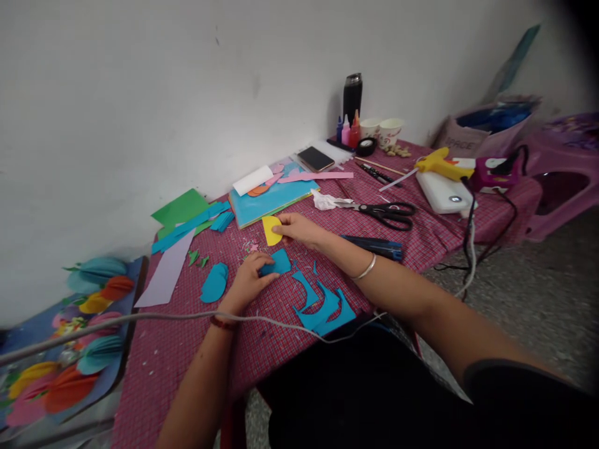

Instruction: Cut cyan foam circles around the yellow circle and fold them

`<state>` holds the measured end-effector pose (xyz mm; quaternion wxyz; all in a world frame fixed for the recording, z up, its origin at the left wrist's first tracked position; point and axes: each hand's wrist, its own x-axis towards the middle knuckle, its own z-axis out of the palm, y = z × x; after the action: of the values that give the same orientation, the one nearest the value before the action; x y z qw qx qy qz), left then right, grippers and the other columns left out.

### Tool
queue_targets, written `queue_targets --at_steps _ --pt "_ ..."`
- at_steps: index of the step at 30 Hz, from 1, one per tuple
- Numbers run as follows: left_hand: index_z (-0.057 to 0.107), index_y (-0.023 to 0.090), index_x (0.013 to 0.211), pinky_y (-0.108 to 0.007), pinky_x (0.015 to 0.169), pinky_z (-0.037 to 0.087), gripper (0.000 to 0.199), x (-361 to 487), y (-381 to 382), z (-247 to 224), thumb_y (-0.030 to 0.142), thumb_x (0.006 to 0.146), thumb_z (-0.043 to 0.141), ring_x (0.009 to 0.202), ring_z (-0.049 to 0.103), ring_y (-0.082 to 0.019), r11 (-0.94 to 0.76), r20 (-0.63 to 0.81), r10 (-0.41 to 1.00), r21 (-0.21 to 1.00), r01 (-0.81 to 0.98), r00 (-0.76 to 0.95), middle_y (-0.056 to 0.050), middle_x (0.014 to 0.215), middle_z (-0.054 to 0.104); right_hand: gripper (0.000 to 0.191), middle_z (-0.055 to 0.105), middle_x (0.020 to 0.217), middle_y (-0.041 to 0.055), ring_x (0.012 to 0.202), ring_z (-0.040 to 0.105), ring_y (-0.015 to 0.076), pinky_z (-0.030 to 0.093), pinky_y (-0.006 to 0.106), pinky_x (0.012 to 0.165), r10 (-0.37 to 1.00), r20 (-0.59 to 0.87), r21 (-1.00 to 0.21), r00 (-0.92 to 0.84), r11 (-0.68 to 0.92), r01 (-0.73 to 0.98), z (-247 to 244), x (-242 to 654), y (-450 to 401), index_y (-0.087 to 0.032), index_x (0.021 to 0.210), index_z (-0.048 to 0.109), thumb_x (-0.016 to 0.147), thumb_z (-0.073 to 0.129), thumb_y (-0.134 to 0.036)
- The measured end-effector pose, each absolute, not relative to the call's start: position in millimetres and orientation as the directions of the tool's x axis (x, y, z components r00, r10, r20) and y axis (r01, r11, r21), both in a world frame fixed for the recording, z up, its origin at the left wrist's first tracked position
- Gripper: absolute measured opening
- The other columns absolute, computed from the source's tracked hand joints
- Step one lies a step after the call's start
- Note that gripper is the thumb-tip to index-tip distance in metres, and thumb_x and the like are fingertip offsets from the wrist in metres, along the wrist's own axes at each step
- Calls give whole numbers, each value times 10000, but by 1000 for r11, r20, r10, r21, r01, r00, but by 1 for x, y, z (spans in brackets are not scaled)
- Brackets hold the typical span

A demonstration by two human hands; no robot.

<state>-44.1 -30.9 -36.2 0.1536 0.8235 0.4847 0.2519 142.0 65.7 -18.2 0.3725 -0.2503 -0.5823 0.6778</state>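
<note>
Right hand point(299, 228) is closed in a pinch on one yellow paper piece point(270, 231), gripped at its rounded edge between thumb and fingers, the piece projecting to the left of the fingertips. Left hand point(247, 278) lies nearer the wearer, its fingers over one blue paper piece point(282, 262), which extends out to the right beyond them; whether it grips or merely rests on that piece cannot be told. The yellow piece is held just above and beyond the blue one.

Count on the desk point(187, 362): three blue offcuts point(325, 312) with curved cuts, overlapping, right of the left hand; rounded blue cutouts point(214, 284), stacked, number indeterminable, left of it; one pair of scissors point(386, 212), blades at a crumpled white tissue point(325, 201); one phone point(316, 159); one black tape roll point(366, 146); one yellow glue gun point(442, 165).

Containers: two paper cups point(391, 132), side by side, contents hidden; one black flask point(352, 96); at least three small bottles, blue, pink and red point(354, 132), grouped before the flask. Off the desk's far right, one bag point(461, 134) holds blue material point(498, 117).
</note>
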Motion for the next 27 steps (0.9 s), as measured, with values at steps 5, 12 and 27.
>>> queue_targets --at_steps 5,12,27 --pt "640 187 922 -394 878 449 212 -43 -31 -36 338 775 651 939 582 -203 -465 255 885 512 722 388 -76 966 633 63 554 526 -59 388 437 47 375 154 385 801 92 -975 -592 -49 -218 -18 141 64 -139 725 561 788 559 -134" --pt "653 186 873 -389 884 451 188 -46 -28 -38 322 746 679 925 594 -201 -423 251 905 599 680 343 -77 936 644 64 547 523 -65 396 443 44 372 146 391 804 81 -976 -589 -54 -209 -14 143 63 -140 726 561 784 549 -117" --pt "677 215 931 -424 937 447 317 -46 -42 -38 52 740 483 1106 540 -206 -405 572 818 495 769 62 -70 1175 588 86 601 607 -36 520 510 63 410 157 501 822 82 -963 -564 -81 -258 -14 144 61 -130 716 588 750 645 -183"
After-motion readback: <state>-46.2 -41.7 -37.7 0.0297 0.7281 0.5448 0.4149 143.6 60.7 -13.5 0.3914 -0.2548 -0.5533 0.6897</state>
